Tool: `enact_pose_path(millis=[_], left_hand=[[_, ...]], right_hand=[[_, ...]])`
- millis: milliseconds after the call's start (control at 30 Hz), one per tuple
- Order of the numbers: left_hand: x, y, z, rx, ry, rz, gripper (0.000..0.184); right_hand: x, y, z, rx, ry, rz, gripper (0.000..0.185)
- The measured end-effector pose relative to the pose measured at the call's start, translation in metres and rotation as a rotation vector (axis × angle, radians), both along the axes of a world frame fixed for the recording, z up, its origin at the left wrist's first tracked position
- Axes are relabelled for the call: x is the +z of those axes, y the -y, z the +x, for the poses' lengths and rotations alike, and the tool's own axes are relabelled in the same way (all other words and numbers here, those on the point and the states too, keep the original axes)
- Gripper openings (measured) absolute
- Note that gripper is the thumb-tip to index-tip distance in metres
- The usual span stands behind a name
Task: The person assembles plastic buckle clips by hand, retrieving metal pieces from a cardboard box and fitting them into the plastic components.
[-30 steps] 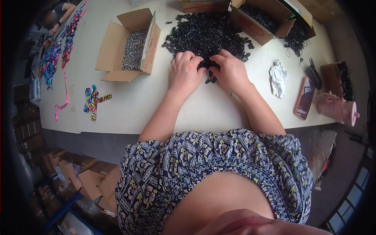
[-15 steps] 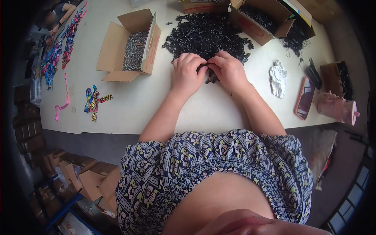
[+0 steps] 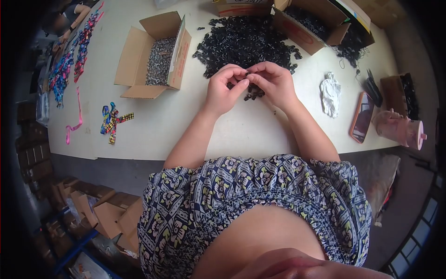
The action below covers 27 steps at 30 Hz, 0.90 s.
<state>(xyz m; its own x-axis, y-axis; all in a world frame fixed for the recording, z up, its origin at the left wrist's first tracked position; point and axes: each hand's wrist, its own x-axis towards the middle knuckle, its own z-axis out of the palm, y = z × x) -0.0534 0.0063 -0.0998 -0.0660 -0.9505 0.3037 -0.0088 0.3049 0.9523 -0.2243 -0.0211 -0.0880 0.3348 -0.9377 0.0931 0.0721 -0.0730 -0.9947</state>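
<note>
My left hand (image 3: pixel 222 90) and my right hand (image 3: pixel 277 86) meet at the near edge of a heap of small black clips (image 3: pixel 241 39) with metal loops. Both are closed in a pinch, thumbs against index fingers, on a small black clip (image 3: pixel 248 73) that the fingertips mostly cover. Just below the fingertips, on the white table, lies a little cluster of dark clips (image 3: pixel 253 93).
Left of the heap, an open carton (image 3: pixel 179 69) holds small metal parts. Printed straps (image 3: pixel 111 122) lie further left. At right are a crumpled white item (image 3: pixel 330 95), a phone (image 3: pixel 361 117) and a pink cup (image 3: pixel 402 129). A person (image 3: pixel 74 16) sits at the far left.
My fingers have shifted slightly at the pinch. The left thumb has opened out a little from the fingers, and more of the clip cluster below shows.
</note>
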Motion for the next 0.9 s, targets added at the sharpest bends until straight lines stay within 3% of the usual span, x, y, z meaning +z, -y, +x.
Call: enact_pose_path(millis=[100, 200, 600, 900], left_hand=[[-0.001, -0.001, 0.000, -0.076, -0.273, 0.219, 0.012], [0.002, -0.003, 0.002, -0.062, -0.228, 0.298, 0.011], [0.002, 0.001, -0.004, 0.003, -0.232, 0.205, 0.004], [0.000, 0.002, -0.005, 0.049, -0.265, 0.183, 0.018]], right_hand=[[0.007, 0.001, 0.000, 0.016, -0.109, -0.193, 0.014], [0.011, 0.000, 0.001, 0.000, -0.192, -0.280, 0.015], [0.015, 0.002, -0.005, -0.054, -0.343, -0.471, 0.012], [0.014, 0.005, -0.007, -0.037, -0.376, -0.594, 0.016]])
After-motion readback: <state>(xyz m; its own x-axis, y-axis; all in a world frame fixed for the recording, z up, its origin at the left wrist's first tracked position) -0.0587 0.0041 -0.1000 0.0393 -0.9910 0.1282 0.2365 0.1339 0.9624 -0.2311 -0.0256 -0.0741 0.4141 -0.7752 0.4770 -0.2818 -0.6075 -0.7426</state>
